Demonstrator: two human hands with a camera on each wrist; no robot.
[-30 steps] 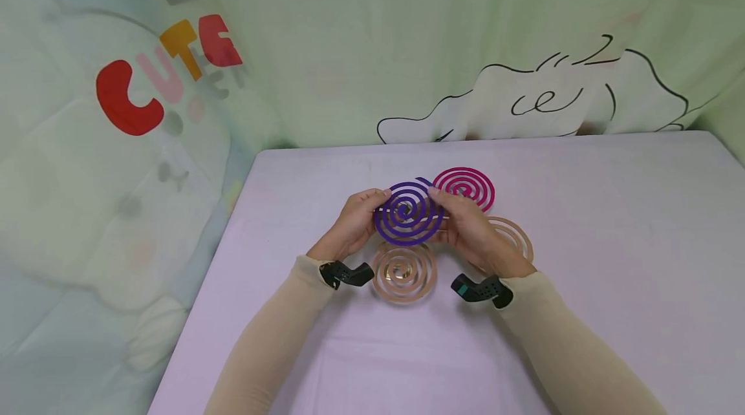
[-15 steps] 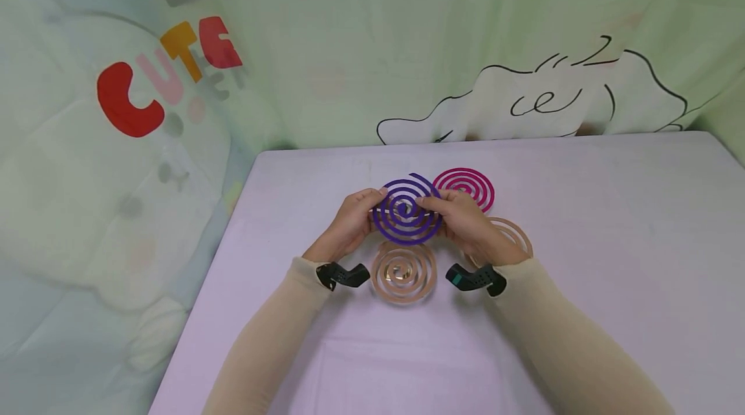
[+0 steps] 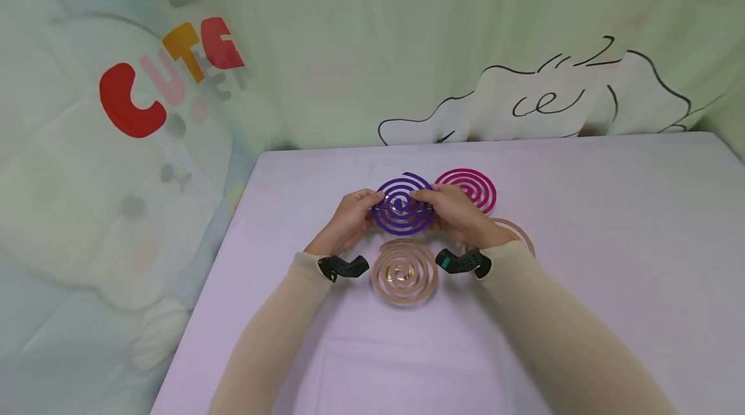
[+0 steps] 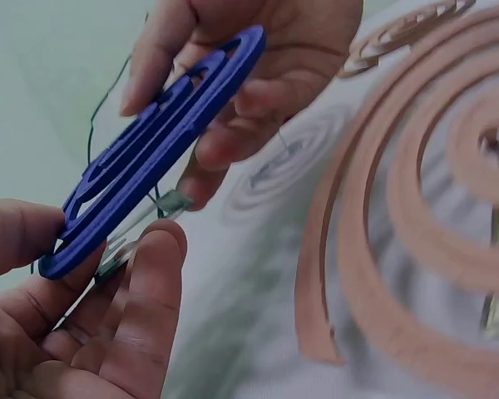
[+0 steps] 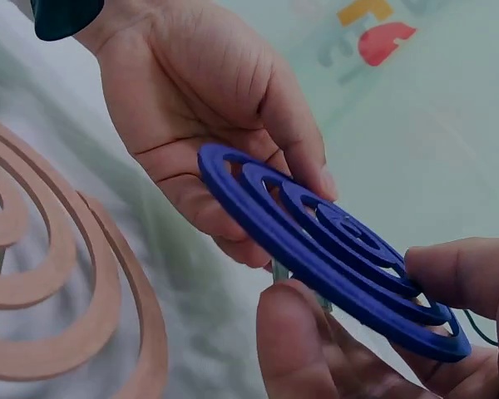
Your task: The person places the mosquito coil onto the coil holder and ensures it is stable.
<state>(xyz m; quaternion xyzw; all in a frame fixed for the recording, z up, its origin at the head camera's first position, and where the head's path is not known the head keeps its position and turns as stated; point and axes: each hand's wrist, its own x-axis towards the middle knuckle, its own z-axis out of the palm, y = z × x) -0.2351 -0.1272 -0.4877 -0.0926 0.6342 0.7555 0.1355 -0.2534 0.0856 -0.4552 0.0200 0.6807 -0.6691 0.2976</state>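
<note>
A purple mosquito coil (image 3: 403,221) is held up above the table between both hands, tilted toward the head camera. My left hand (image 3: 349,218) pinches its left edge, thumb on the upper face and fingers beneath. From the right, my right hand (image 3: 460,211) grips it with the thumb lying across the rings near the centre. Under the coil, a thin shiny strip, perhaps its stand (image 4: 173,202), shows between the fingers; most of it is hidden. An orange-tan coil (image 3: 404,298) sits just below the hands, with shiny metal under its centre.
A pink coil (image 3: 487,190) lies behind my right hand. Another tan coil (image 3: 524,234) is partly covered by the right forearm. All are on a white-covered table (image 3: 611,240), with a printed curtain (image 3: 326,53) behind its far edge.
The purple coil has shifted slightly up and left. My right hand has moved left with it, its thumb going from the coil's upper right edge to near the centre.
</note>
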